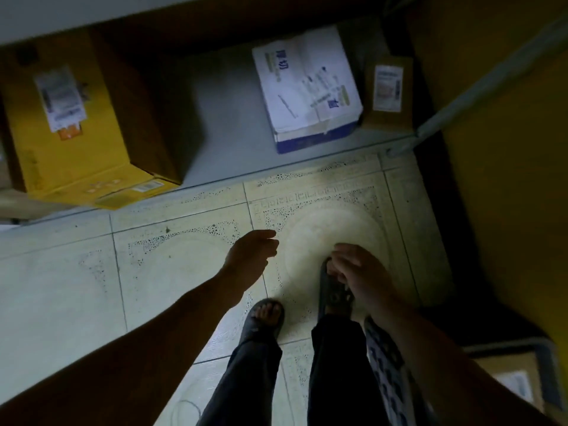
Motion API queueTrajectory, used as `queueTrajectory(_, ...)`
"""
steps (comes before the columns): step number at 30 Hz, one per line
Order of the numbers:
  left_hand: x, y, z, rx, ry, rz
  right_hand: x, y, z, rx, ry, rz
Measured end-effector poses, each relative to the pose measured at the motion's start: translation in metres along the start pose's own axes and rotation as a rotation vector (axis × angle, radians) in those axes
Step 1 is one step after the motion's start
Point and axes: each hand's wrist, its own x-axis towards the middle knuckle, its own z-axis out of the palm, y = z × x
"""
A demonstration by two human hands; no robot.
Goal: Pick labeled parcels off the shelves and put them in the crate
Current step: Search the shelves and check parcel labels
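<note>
From here I see the left hand (253,253) and right hand (358,269) hanging over speckled floor tiles (61,287), fingers loosely bent and gripping nothing. The labelled parcels sit on the low grey shelf (227,118): a yellow cardboard box (70,124), a white-and-blue carton (307,81) (print blurred) and a small brown box (388,90).

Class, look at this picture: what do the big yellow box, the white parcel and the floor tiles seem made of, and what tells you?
Yellow box: matt cardboard, by its folded flaps and sharp edges, paper label stuck on. White parcel: probably printed cardboard; blur leaves it open. Floor tiles: likely glazed ceramic, by grout lines and soft sheen.
</note>
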Motion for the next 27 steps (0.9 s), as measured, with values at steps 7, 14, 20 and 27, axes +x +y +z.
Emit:
queueTrajectory(7,0.061,0.054,0.007,-0.003,0.086,0.068,0.108,-0.066,-0.053,-0.261,-0.001,-0.148)
queueTrajectory(14,0.130,0.120,0.030,-0.068,0.141,0.110,0.197,-0.130,-0.077,-0.201,0.151,-0.184)
queueTrajectory(20,0.166,0.149,0.033,-0.081,0.141,0.139,0.235,-0.157,-0.073,-0.098,0.059,-0.212)
queueTrajectory(27,0.165,0.136,0.036,-0.188,0.189,0.183,0.235,-0.148,-0.071,0.040,0.066,-0.142)
